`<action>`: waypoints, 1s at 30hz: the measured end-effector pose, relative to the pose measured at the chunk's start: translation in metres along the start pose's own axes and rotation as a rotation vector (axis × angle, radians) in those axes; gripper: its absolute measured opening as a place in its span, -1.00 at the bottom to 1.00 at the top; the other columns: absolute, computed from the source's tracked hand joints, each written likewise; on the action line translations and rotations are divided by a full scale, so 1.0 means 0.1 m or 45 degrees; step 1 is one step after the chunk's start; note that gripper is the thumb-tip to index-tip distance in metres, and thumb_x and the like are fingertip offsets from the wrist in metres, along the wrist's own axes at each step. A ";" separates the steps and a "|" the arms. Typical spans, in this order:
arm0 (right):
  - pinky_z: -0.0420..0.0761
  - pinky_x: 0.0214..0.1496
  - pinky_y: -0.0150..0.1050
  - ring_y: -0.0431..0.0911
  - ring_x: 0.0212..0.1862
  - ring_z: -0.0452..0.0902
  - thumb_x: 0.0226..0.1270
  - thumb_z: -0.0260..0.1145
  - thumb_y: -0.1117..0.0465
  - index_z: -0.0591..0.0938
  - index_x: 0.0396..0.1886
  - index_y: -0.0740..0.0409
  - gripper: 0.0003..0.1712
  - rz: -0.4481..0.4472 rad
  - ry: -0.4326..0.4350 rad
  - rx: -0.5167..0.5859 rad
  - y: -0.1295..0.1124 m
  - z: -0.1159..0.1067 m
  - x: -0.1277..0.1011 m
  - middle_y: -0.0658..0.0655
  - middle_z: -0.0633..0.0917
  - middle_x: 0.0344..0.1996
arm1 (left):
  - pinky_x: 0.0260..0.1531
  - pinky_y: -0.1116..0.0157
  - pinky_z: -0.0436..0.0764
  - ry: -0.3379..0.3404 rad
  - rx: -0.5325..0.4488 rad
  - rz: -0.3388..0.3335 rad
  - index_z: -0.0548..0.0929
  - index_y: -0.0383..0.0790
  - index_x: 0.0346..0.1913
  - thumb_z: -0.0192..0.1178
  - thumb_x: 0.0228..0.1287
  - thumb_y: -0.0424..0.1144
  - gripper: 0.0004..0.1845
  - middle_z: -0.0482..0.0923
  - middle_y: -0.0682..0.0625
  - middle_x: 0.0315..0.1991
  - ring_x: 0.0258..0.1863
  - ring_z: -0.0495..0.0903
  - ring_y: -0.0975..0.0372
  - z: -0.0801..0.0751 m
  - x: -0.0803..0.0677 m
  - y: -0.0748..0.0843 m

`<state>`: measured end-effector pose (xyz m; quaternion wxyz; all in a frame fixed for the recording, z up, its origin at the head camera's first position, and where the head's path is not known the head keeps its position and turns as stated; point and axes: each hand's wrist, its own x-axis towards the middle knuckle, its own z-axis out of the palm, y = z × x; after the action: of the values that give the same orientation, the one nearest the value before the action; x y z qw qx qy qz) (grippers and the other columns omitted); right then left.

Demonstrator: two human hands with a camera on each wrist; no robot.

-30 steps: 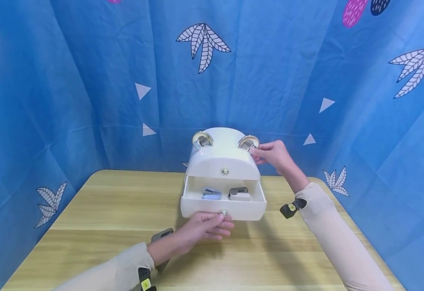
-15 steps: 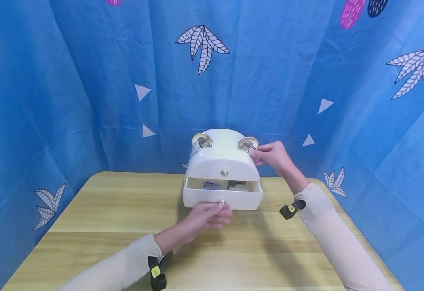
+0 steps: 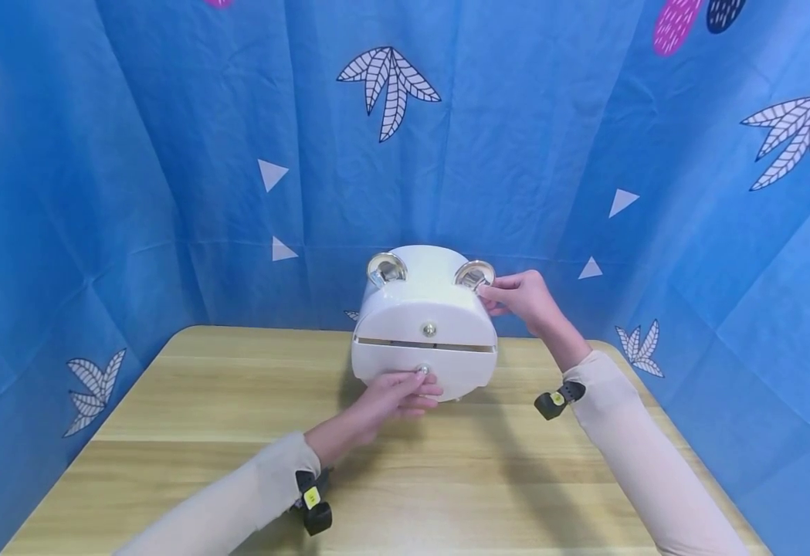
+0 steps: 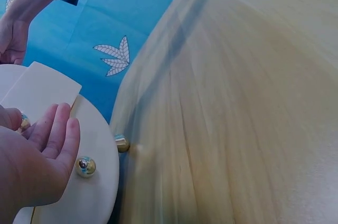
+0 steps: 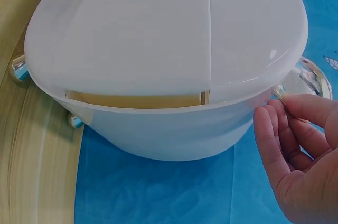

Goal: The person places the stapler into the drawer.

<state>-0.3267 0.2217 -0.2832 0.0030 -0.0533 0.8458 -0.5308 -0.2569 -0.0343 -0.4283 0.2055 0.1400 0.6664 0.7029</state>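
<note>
White rounded plastic drawer box (image 3: 424,316) at frame centre on the wooden counter (image 3: 189,417), lower drawer nearly flush; left hand (image 3: 394,394) just below, fingers pinching its gold knob (image 3: 421,370); right hand (image 3: 521,297) at centre-right, fingers curled on the right ear (image 3: 475,272).

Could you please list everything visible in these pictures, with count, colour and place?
Storage box: one, white, rounded top, at the back middle of the table.
Lower drawer: one, white, pushed in at the box's front.
Drawer knobs: two, gold, one on each drawer front.
Ear ornaments: two, gold-rimmed, on the box's top.
Table: one, light wood.
Backdrop: one, blue cloth with leaf prints, around the table.
Wrist straps: two, black, on the forearms.
Left hand: fingers at the lower knob.
Right hand: fingers on the right ear.
</note>
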 end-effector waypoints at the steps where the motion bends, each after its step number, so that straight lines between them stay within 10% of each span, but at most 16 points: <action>1: 0.80 -0.21 -0.27 -0.19 -0.39 0.71 0.39 0.41 0.16 0.71 0.03 0.44 -0.59 0.002 -0.003 -0.001 0.00 0.00 0.00 0.02 0.76 -0.49 | 0.23 0.02 0.63 0.006 -0.003 0.001 0.54 -0.35 0.31 0.06 0.57 -0.01 -0.49 0.67 -0.21 0.19 0.10 0.73 0.05 0.00 0.01 0.00; 30: 0.80 -0.20 -0.25 -0.17 -0.37 0.74 0.40 0.41 0.15 0.72 0.01 0.42 -0.60 0.008 -0.002 -0.010 -0.01 -0.02 0.00 0.06 0.77 -0.46 | 0.13 0.01 0.69 0.118 0.022 -0.127 0.64 -0.37 0.16 0.11 0.54 -0.05 -0.56 0.76 -0.23 -0.01 -0.05 0.79 0.03 -0.04 0.03 -0.02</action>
<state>-0.3264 0.2231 -0.2811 0.0052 -0.0513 0.8481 -0.5274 -0.2612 -0.0364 -0.4303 0.2080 0.0759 0.6872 0.6919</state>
